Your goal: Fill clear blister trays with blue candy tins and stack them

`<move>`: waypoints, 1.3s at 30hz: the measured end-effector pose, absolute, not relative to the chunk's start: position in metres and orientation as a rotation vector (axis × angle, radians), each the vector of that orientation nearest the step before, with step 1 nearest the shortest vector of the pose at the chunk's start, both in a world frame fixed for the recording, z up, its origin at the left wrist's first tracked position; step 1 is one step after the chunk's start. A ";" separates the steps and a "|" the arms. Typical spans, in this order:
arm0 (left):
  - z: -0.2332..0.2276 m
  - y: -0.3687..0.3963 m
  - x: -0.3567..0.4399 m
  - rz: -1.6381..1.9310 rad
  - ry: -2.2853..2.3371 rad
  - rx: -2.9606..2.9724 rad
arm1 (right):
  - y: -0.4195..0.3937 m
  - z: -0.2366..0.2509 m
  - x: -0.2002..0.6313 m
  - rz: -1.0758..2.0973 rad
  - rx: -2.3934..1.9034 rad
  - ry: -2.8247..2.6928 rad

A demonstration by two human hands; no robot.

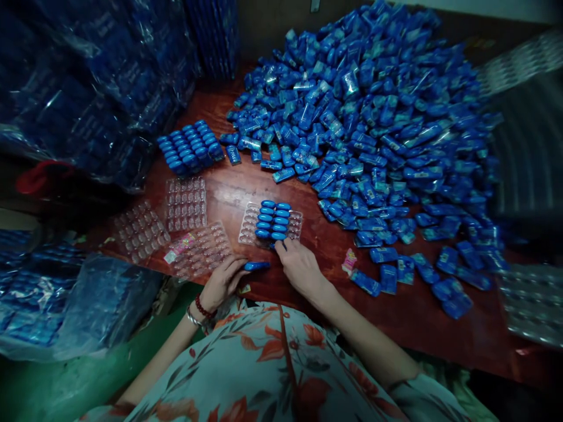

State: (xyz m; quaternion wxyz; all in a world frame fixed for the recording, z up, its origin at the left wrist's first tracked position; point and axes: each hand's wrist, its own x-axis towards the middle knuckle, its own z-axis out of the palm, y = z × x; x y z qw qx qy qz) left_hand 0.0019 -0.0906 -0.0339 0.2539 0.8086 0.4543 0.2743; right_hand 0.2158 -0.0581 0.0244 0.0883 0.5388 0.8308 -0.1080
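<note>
A see-through plastic tray with oval hollows (248, 225) lies on the table before me. Two columns of shiny blue oval packets (264, 217) fill its middle, and hollows show bare on both sides. My right hand (299, 265) is at the tray's front edge, fingers pinched on a blue packet just under the right column, mostly hidden by the fingertips. Left of it, my left hand (223, 280) grips a single blue packet (257, 266) between thumb and fingers, apart from the tray and low over the table's near edge.
A big heap of blue packets (352, 117) covers the back and right of the table (229, 199). Unfilled trays (186, 204) lie on the left, near a filled stack (190, 147). Wrapped blue bundles (109, 76) tower at far left. A pink wrapper (349, 261) lies right.
</note>
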 end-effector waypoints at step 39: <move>0.033 -0.028 0.039 -0.449 1.338 2.821 | -0.093 -0.004 0.241 -0.300 2.184 2.525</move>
